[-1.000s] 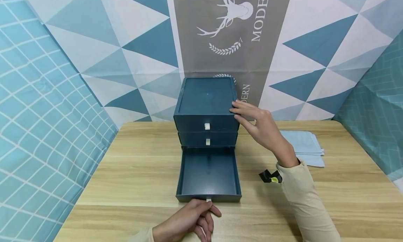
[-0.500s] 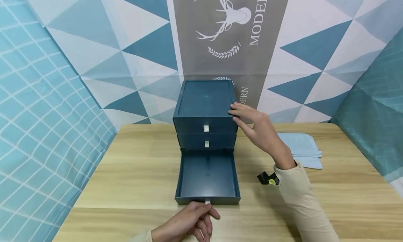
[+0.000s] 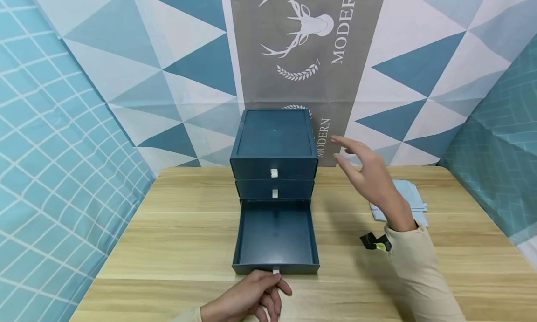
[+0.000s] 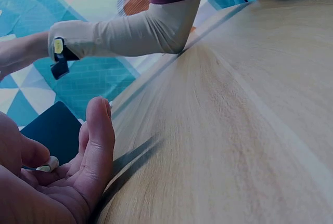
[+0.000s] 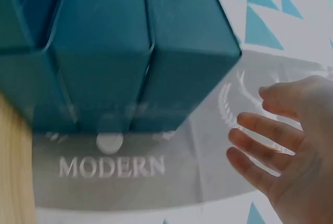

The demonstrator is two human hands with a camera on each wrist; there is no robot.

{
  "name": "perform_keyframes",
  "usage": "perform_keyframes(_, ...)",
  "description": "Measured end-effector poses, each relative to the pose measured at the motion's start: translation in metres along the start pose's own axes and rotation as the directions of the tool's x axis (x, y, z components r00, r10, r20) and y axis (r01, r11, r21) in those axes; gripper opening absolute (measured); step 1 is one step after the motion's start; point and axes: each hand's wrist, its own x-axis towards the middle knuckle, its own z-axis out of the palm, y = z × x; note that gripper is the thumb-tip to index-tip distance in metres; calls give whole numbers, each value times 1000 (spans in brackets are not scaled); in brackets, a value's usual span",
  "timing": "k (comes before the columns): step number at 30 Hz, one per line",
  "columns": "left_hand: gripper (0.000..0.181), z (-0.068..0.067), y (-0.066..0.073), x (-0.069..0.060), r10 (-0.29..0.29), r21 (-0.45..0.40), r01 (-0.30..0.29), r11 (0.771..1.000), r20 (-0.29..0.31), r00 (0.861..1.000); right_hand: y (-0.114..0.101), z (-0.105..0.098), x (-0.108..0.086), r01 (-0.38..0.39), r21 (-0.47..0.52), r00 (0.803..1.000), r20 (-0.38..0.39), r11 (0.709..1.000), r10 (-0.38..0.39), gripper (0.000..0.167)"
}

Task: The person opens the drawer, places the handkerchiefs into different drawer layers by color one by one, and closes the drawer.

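A dark blue drawer unit [image 3: 274, 133] stands against the patterned wall. Its bottom drawer [image 3: 275, 238] is pulled out toward me and holds nothing visible; the two drawers above are closed, each with a small white pull tab [image 3: 274, 173]. At the front of the bottom drawer, my left hand [image 3: 249, 294] pinches that drawer's white tab [image 4: 49, 165] between thumb and finger. My right hand [image 3: 371, 175] is in the air to the right of the unit, apart from it, with relaxed fingers; the right wrist view shows nothing between the fingers [image 5: 265, 148].
Folded light blue cloths [image 3: 409, 196] lie on the wooden table [image 3: 176, 229] at the right, partly behind the right forearm. A black strap with a yellow mark [image 3: 375, 242] is at the right wrist. Patterned walls [image 3: 184, 56] close off the back and sides.
My right hand has left the top right edge of the drawer unit and moved to the right. The left hand keeps its pinch on the tab, and the drawer stays out.
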Motion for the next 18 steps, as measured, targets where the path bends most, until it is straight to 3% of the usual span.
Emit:
perform_keyframes(8,45,-1,-1,0,4,2,-4,1000,3,1000,35,-14,-11,14,-65,995,-96,998,-20,42)
perform_keyframes(18,45,-1,-2,0,18,-7,-18,1000,0,1000,85,-32,-33,-125,-107,991,-69,986,118,38)
